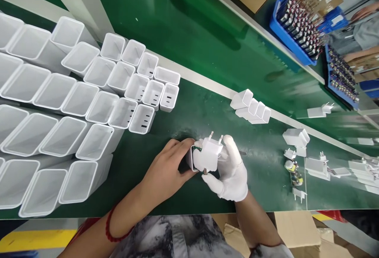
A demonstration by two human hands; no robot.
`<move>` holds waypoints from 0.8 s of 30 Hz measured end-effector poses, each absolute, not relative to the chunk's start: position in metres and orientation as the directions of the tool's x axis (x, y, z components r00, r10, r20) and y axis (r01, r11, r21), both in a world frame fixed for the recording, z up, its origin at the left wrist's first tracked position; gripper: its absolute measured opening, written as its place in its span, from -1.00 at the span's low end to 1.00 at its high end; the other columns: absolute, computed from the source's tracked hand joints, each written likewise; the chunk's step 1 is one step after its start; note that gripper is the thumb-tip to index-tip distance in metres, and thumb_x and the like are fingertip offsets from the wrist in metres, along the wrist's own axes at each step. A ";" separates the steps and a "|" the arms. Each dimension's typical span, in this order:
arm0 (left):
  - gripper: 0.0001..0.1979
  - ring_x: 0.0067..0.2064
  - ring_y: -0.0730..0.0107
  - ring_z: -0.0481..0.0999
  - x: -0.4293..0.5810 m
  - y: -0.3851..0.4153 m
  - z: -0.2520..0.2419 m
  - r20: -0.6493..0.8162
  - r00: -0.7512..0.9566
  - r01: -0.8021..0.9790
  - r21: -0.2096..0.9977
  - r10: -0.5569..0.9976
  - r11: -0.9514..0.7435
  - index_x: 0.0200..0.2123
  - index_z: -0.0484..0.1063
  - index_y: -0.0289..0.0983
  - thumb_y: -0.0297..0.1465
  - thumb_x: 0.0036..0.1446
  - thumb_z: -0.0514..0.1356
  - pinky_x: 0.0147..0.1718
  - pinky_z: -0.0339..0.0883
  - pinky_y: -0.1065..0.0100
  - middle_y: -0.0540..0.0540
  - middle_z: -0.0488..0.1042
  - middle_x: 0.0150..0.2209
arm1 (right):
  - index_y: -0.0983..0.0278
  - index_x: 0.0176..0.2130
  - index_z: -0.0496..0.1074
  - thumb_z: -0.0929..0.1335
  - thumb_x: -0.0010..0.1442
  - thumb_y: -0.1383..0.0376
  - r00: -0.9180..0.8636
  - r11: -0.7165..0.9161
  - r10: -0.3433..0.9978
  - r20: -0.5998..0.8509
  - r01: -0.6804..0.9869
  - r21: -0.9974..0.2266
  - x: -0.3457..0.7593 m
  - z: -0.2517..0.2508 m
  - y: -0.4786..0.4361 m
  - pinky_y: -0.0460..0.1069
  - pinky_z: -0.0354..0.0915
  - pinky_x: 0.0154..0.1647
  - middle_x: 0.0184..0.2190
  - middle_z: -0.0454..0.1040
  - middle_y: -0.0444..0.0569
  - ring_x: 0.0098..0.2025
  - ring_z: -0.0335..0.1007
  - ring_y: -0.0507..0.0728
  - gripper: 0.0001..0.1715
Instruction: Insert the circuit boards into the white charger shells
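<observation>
Plug (211, 153) between the hands, at the mouth of the case (192, 164)

One green bench (266, 191) spans the view. On its left stand more than two dozen open cases (78, 181), some cut by the frame edge; past the hands, to the right, is a group of four (251, 109). Loose parts (318, 167) farther right overlap too much to count.

The bare left hand (168, 161) is wrapped round one case, whose long axis seems to run roughly sideways, mouth facing right; the hand hides most of it. The gloved right hand (232, 179) pinches one plug and is the nearer to it: the plug lies just left of the glove, overlapping the mouth. Whether plug and case touch, I cannot tell. One board (196, 147) shows in the mouth; two pins (211, 135) point away from the wearer.
</observation>
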State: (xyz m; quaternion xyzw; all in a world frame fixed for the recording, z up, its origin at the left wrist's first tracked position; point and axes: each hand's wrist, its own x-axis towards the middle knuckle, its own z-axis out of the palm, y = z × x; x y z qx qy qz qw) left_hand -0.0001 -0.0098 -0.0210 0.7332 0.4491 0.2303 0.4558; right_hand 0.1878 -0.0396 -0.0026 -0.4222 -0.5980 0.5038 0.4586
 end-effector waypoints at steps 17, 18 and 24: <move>-0.49 -0.04 0.18 0.43 0.000 -0.012 -0.024 0.027 0.471 0.413 0.877 0.882 -0.247 0.14 0.28 -0.21 -0.36 0.14 0.31 -0.14 0.46 0.25 -0.11 0.51 0.01 | 0.05 0.42 -0.23 0.43 0.18 0.01 -0.240 -0.018 0.967 -0.087 0.277 -0.961 0.195 0.001 -0.038 0.31 0.00 0.38 0.44 -0.12 0.09 0.42 -0.06 0.34 0.10; -0.48 -0.07 0.20 0.43 0.001 -0.012 -0.023 0.046 0.451 0.406 0.879 0.892 -0.251 0.15 0.28 -0.22 -0.34 0.14 0.31 -0.16 0.46 0.27 -0.11 0.52 -0.01 | 0.07 0.42 -0.17 0.40 0.21 -0.03 -0.218 -0.087 0.966 -0.137 0.224 -0.971 0.194 0.001 -0.039 0.30 0.08 0.35 0.42 -0.04 0.12 0.39 0.03 0.34 0.03; -0.50 -0.07 0.27 0.46 0.006 -0.012 -0.005 0.207 0.380 0.360 0.865 0.901 -0.350 0.14 0.29 -0.23 -0.46 0.13 0.28 -0.09 0.43 0.31 -0.11 0.51 0.02 | 0.20 0.27 0.22 0.33 0.27 -0.02 -0.266 -0.320 0.904 -0.334 0.095 -0.943 0.180 0.014 -0.039 0.13 0.33 0.10 -0.10 0.46 0.02 0.00 0.38 0.19 -0.31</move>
